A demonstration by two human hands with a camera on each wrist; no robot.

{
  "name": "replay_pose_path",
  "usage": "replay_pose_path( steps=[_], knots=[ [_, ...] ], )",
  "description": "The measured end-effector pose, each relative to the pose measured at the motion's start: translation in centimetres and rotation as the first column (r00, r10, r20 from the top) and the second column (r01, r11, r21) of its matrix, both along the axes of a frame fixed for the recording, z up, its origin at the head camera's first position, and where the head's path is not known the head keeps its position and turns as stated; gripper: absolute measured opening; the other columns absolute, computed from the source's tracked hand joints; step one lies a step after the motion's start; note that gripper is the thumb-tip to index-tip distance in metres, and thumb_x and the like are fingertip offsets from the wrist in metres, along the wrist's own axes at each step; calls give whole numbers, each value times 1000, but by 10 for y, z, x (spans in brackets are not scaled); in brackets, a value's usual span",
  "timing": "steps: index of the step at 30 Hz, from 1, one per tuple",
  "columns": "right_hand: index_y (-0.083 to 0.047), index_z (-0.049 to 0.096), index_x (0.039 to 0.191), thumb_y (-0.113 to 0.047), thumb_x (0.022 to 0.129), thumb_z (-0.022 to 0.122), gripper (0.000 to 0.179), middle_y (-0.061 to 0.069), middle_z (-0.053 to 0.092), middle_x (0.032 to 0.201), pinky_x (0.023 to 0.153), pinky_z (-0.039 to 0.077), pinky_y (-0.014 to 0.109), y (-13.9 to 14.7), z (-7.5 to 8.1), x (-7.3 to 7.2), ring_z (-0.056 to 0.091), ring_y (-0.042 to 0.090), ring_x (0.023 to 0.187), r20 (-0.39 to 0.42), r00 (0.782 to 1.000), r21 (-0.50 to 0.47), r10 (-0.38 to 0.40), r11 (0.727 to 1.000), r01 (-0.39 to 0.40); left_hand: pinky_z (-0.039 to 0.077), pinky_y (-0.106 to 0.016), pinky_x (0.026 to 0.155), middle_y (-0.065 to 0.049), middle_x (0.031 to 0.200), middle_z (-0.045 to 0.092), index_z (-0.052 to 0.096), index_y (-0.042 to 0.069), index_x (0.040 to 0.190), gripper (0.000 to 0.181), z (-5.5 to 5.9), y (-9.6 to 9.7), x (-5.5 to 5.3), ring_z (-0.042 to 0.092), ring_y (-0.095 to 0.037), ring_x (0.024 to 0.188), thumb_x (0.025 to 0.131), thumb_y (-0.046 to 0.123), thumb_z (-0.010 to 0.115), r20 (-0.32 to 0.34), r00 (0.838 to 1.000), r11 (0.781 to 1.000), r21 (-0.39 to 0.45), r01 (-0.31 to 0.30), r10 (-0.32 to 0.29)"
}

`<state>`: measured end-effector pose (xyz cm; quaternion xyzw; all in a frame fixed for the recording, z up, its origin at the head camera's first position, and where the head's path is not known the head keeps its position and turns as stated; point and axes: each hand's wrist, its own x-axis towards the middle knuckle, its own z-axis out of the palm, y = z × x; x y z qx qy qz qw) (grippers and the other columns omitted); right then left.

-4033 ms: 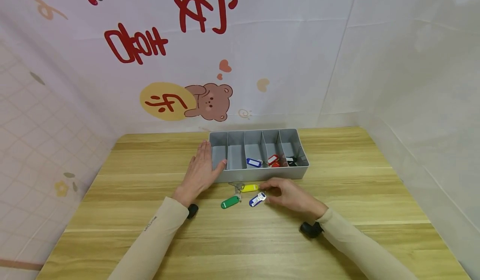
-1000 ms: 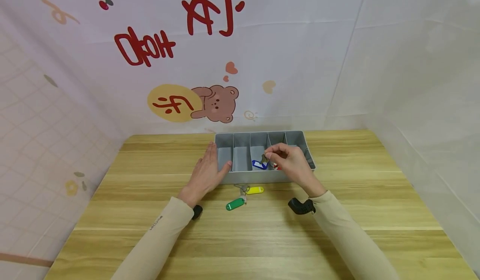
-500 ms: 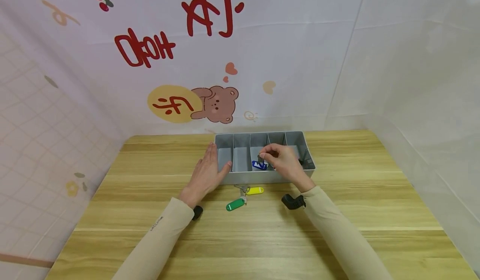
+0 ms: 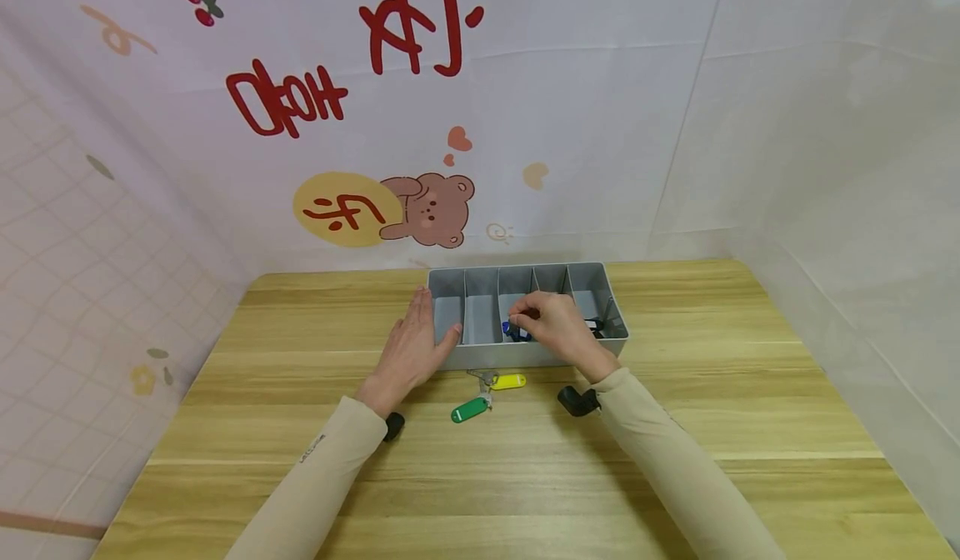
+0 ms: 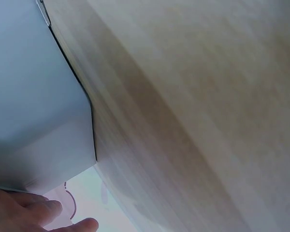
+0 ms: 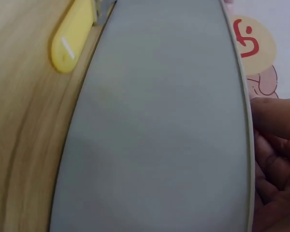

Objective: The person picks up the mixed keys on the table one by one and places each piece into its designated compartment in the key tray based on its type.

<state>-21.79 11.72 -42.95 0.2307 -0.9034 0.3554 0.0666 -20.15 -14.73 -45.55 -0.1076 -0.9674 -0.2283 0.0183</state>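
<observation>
A grey divided organizer box with several compartments stands toward the back of the table. My left hand rests against its left end, fingers straight and thumb over the front rim; the left wrist view shows fingertips beside the grey wall. Over the middle compartment, my right hand pinches a key with a blue key tag, low inside the box. Fingers hide most of the key, and another blue tag lies there. Black key tags lie in the rightmost compartment. The hand covers the compartment between.
In front of the box, a yellow key tag and a green key tag lie on the wooden table, their keys close together. A printed cloth hangs behind the table.
My right hand has picked up the blue-tagged key from the table, carried it to the middle compartment, and lowered it slightly leftward. My left hand has stayed against the box.
</observation>
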Motion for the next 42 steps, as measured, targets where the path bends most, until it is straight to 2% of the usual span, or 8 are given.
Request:
replay_pose_path(
  steps=[3,7,11,17,21,31,35,42],
  knots=[
    [-9,81,96,-12,94,77,4,2,75,94,72,57,35,-1,-3,-2,69,15,81,-82,996,85,28,996,-21,31,-61,117,-24,170,13,13,-9,162,93,-1,0,0,19,-35,156,104,57,44,2,1000,1000,-1,-3,3],
    [-7,81,99,-9,92,79,7,4,75,98,81,58,40,-2,-6,-4,71,22,90,-207,976,193,65,981,-25,30,-61,118,-23,171,11,12,-8,162,93,0,1,0,18,-34,157,104,58,42,11,1000,1000,1,0,0],
    [-5,80,108,-9,92,80,17,8,75,111,91,56,43,-1,-8,-4,69,28,106,-261,963,246,70,969,-4,29,-61,118,-22,171,9,12,-8,162,93,0,1,0,17,-34,157,104,58,42,16,1000,1000,0,5,-5],
    [-2,72,129,-18,94,79,39,15,64,139,110,45,50,4,-8,-4,56,37,133,-251,966,239,55,971,7,29,-62,118,-24,171,11,12,-8,162,94,1,1,0,18,-34,157,104,58,43,6,1000,1000,3,6,-6],
    [-2,67,136,-27,97,76,47,17,56,149,114,39,54,9,-7,-4,47,41,142,-243,969,207,38,978,14,30,-63,117,-25,170,13,13,-9,162,94,0,0,0,20,-35,156,103,58,44,-5,1000,1000,6,5,-5],
    [-2,61,143,-39,100,69,57,17,48,156,115,34,61,14,-7,4,38,42,147,-218,975,168,38,986,-1,31,-62,117,-25,170,14,14,-9,162,93,-1,-1,0,20,-35,156,104,57,44,-13,1000,1000,21,4,-4],
    [-3,60,144,-46,101,64,60,15,46,158,115,32,64,15,-8,11,36,42,148,-209,977,153,48,988,-15,30,-62,117,-25,170,13,13,-9,162,93,-2,-2,-1,20,-35,156,104,57,44,-8,1000,1000,24,3,-3],
    [-4,61,144,-48,101,63,62,14,47,158,115,32,65,16,-8,28,37,41,148,-246,965,150,92,987,-56,30,-62,117,-25,170,13,12,-9,162,94,-2,-2,-2,19,-35,156,104,58,45,-13,1000,1000,17,8,-8]
  ],
)
